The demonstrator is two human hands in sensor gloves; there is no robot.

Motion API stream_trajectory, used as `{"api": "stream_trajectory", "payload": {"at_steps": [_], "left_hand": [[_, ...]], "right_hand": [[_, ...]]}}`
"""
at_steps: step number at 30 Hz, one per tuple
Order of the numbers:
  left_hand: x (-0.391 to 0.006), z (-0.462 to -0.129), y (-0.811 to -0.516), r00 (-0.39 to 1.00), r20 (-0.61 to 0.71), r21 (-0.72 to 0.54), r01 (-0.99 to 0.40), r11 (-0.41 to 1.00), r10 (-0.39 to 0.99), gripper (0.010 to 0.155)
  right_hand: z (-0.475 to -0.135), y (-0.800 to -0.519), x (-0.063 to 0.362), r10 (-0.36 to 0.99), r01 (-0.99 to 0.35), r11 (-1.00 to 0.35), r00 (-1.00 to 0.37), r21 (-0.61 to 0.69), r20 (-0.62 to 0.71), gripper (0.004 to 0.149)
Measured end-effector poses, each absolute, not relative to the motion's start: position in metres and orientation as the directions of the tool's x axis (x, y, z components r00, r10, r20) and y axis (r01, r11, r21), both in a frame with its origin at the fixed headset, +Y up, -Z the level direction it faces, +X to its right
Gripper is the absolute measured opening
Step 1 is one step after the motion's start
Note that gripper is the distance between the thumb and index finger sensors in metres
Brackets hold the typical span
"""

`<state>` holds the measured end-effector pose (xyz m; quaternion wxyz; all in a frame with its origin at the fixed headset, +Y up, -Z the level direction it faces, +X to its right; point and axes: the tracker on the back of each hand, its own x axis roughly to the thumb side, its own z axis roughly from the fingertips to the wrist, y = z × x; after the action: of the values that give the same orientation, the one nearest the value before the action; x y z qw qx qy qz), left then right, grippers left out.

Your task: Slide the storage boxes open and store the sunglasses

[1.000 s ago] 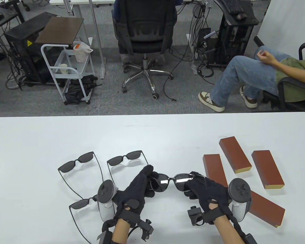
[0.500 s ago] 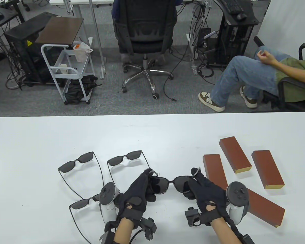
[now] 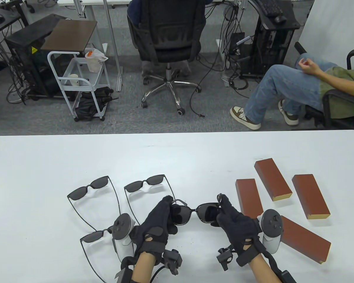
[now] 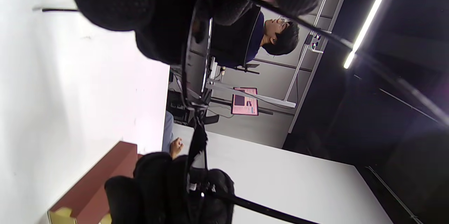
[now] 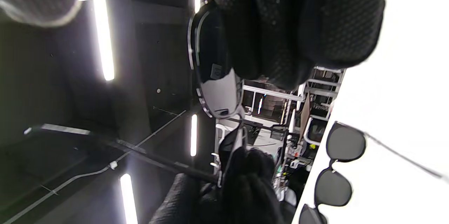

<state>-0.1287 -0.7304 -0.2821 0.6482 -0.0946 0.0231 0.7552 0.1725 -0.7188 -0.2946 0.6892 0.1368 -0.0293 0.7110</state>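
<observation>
A pair of black sunglasses (image 3: 194,212) is held above the table between both hands. My left hand (image 3: 162,216) grips its left lens end, and my right hand (image 3: 224,210) pinches its right end. The left wrist view shows the frame (image 4: 196,59) edge-on under the glove fingers; the right wrist view shows one lens (image 5: 214,66). Three more pairs lie on the table to the left (image 3: 90,188) (image 3: 144,184) (image 3: 96,235). Several shut red-brown storage boxes lie to the right (image 3: 249,197) (image 3: 273,179) (image 3: 310,196) (image 3: 305,238).
The white table (image 3: 177,153) is bare across its far half. Beyond its far edge are an office chair (image 3: 165,35), a small cart (image 3: 76,79) and a seated person's legs (image 3: 283,88).
Both hands have shifted slightly left and away from me with the sunglasses. The right hand has moved in along the frame, and the glasses have tilted.
</observation>
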Motion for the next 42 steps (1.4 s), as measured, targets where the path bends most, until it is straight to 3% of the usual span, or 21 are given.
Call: {"api": "stream_trajectory", "payload": {"at_steps": [16, 28, 34, 42], "left_hand": [[-0.135, -0.283, -0.73, -0.054, -0.149, 0.009, -0.999, -0.053, 0.987, 0.049], [-0.136, -0.283, -0.729, -0.008, -0.135, 0.039, -0.999, -0.003, 0.991, 0.045], [-0.135, -0.283, -0.73, -0.024, -0.142, 0.023, -1.0, -0.021, 0.99, 0.046], [-0.128, -0.284, -0.732, -0.09, -0.108, -0.107, -0.989, -0.101, 0.99, 0.057]], "right_hand": [[-0.295, -0.724, 0.175, 0.986, -0.991, 0.033, 0.054, 0.132, 0.155, 0.069], [-0.296, -0.724, 0.179, 0.988, -0.995, 0.009, 0.024, 0.099, 0.153, 0.06], [-0.296, -0.724, 0.18, 0.989, -0.997, -0.004, 0.008, 0.083, 0.147, 0.059], [-0.296, -0.722, 0.189, 0.991, -1.0, -0.027, -0.025, 0.013, 0.128, 0.057]]}}
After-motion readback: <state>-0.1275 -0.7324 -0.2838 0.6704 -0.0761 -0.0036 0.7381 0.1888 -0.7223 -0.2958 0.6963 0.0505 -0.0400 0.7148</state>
